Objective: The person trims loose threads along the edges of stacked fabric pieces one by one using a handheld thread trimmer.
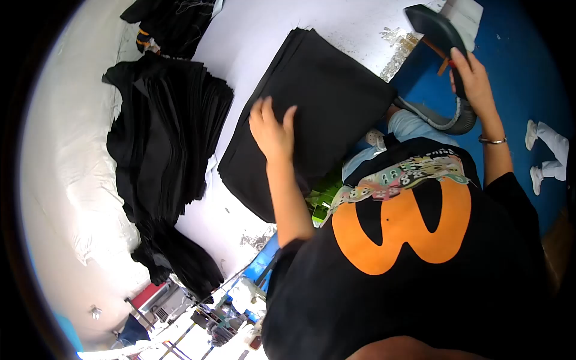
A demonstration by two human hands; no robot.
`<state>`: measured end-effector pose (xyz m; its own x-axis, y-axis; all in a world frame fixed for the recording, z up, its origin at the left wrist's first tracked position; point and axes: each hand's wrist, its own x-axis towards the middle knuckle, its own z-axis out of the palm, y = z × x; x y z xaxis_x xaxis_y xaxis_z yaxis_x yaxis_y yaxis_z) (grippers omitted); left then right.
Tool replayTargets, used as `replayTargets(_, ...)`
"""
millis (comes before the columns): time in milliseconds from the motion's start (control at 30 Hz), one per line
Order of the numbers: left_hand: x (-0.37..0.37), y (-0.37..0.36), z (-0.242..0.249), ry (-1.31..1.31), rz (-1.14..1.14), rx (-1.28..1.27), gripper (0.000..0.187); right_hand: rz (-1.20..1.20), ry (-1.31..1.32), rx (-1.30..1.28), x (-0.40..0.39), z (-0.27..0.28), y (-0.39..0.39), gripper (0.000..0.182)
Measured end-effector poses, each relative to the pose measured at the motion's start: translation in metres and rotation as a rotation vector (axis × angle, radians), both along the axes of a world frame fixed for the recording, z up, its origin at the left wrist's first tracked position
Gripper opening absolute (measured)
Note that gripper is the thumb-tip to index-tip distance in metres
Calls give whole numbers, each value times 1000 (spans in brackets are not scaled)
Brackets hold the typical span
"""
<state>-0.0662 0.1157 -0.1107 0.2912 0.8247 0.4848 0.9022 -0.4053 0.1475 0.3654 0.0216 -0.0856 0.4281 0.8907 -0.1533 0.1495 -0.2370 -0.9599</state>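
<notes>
My left hand (271, 129) lies on a flat stack of black fabric pieces (336, 84), its fingers and thumb spread apart. The stack's edges are slightly offset at the upper left, and its lower corner reaches the worn table edge. Out to the right, my right hand (474, 84) is wrapped around the handle of a black garment steamer (437, 27). Its long head points up and left, held off the fabric. From the handle a grey ribbed hose (441, 123) curves back toward my lap. The steamer's underside is mostly hidden.
A thick heap of layered black fabric (162, 138) lies on the white table (246, 36) to the left. Another dark bundle (174, 27) sits at the top. White plastic sheeting (78, 156) covers the far left. Another person's legs (551, 147) show on the blue floor (510, 78).
</notes>
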Motion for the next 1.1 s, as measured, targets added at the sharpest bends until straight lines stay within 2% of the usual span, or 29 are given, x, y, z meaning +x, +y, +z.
replayTargets(33, 8, 30, -4, 34, -25, 36, 63, 41, -32, 4, -6, 5, 0, 48)
replayTargets(67, 15, 54, -10, 29, -43, 36, 63, 70, -29, 45, -12, 10, 2, 47)
replayTargets(133, 28, 89, -25, 207, 60, -151, 88, 85, -26, 73, -17, 18, 1, 47)
replayTargets(167, 32, 100, -32, 215, 46, -163, 88, 121, -6, 17, -17, 25, 0, 45)
replayTargets(233, 39, 118, -42, 138, 224, -431, 104, 141, 28, -56, -15, 30, 2, 43)
replayTargets(300, 45, 116, -47, 134, 203, -440, 104, 254, 91, -134, -11, 33, 4, 41)
replayTargets(333, 54, 109, -47, 82, 146, -354, 100, 294, 92, -170, -16, 43, 11, 40)
replayTargets(367, 62, 103, -47, 29, 84, -270, 96, 472, 73, -255, -12, 38, 24, 45)
replayTargets(433, 74, 91, -44, 17, 10, -235, 92, 552, -139, -107, -38, 25, 61, 45)
replayTargets(467, 78, 84, -40, 8, -29, -238, 91, 373, -329, 44, -56, -13, 77, 47)
replayTargets(567, 71, 83, -42, -35, -81, -257, 89, 310, -148, -61, -48, 18, 120, 49)
replayTargets(633, 66, 79, -41, -49, -44, -327, 88, 318, -96, -77, -22, 30, 105, 48)
replayTargets(667, 65, 78, -41, -49, -42, -340, 88, 400, -19, -35, -10, 38, 94, 45)
replayTargets(700, 66, 77, -42, -55, -40, -309, 88, 402, -22, -45, -13, 40, 89, 45)
replayTargets(767, 72, 79, -41, -65, -46, -286, 87, 545, -107, -231, -17, 40, 79, 44)
replayTargets(800, 70, 81, -40, -80, -33, -275, 86, 563, -160, -218, -25, 20, 85, 46)
replayTargets(833, 66, 83, -39, -93, -19, -265, 85, 432, -53, -192, -33, 17, 92, 47)
replayTargets(933, 50, 93, -43, -121, 31, -309, 88, 238, -146, -63, -23, 21, 103, 45)
replayTargets(967, 45, 95, -44, -109, 38, -307, 89, 298, -196, -32, -11, 29, 96, 44)
replayTargets(1067, 41, 97, -47, -59, 30, -259, 90, 496, -28, -259, -4, 47, 72, 42)
replayTargets(1100, 40, 100, -45, -51, 19, -256, 90, 645, -234, -69, -8, 19, 72, 42)
